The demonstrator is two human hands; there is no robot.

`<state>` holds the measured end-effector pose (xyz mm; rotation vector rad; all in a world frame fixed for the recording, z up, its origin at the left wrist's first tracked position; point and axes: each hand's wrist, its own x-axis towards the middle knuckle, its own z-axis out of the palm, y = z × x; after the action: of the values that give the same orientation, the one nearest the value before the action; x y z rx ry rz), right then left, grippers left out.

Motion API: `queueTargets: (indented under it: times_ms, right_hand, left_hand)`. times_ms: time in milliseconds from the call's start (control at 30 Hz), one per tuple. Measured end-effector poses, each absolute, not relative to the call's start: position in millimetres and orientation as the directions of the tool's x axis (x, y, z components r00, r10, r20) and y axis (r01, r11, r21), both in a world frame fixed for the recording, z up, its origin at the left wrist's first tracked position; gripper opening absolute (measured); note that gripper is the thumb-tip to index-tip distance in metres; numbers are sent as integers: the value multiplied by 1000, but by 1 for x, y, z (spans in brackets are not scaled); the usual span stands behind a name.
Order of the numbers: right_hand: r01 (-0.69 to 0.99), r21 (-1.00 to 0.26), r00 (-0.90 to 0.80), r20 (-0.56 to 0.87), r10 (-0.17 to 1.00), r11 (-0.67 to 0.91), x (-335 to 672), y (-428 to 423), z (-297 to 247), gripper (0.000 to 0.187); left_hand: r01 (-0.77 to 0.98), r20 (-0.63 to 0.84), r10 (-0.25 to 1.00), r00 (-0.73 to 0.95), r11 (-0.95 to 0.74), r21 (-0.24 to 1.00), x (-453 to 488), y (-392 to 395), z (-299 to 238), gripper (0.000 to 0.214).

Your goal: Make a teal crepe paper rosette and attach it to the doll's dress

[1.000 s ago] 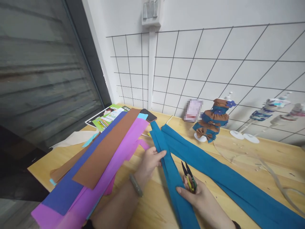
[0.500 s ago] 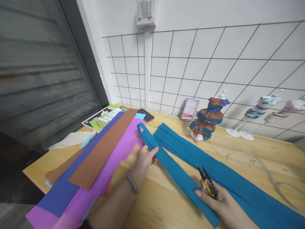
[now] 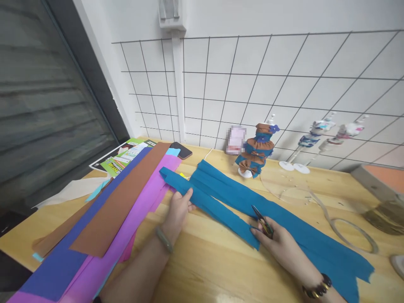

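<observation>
White wall with black grid lines (image 3: pixel 246 54) backs a pale wooden table (image 3: pixel 195 256). Mid-frame, a narrow teal fabric strip (image 3: pixel 221 214) slants from centre-left down to the lower right, nearly parallel to the wider teal fabric piece (image 3: pixel 284 214) just beyond. The left hand (image 3: pixel 178 210) pinches it nearer its upper-left end; the right hand (image 3: pixel 279 242), fingers wrapped around thread snips (image 3: pixel 264 222), has its thumb on the lower-right end, any grip beneath hidden.

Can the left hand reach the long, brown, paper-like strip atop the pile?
Probably yes: the long, brown, paper-like strip lies uncovered nearby, though the left hand holds a narrow, teal, paper-like strip.
</observation>
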<state>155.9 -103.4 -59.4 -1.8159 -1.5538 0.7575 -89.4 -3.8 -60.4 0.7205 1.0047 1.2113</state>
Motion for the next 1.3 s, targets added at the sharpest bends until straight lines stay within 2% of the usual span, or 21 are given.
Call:
queueTargets:
  times_ms: [167,600,800,867,1033,1133,1300]
  right_hand:
    - [612,-782,172,-13,985,-117,152,-104,-54,27]
    - [534,-836,217,-8,976,-125,144,-102,-54,25]
    - [533,-837,239,7,971,-125,144,-102,-57,24]
    - [537,-835,236,13,972,-120,142,-103,-56,24]
    - [547,-832,225,42,974,-90,140,-103,-56,26]
    - [568,-819,205,48,978,-79,140,-103,-57,28]
    - [658,-746,208,50,977,-102,148,-103,-58,28]
  left_hand:
    - [-428,-238,970,40,232,873,-89,-2,-63,24]
    - [-476,-305,952,-35,252,843,-89,0,-65,27]
    - [-487,-291,955,-48,233,842,-89,-1,-64,25]
    - [-485,-290,957,6,256,836,-87,-4,-60,26]
    - [-328,-279,895,348,395,858,-79,-14,-58,28]
    - [-306,-304,889,342,412,858,-77,-16,-63,26]
    - [-400,-296,918,263,383,833,-80,-13,-62,25]
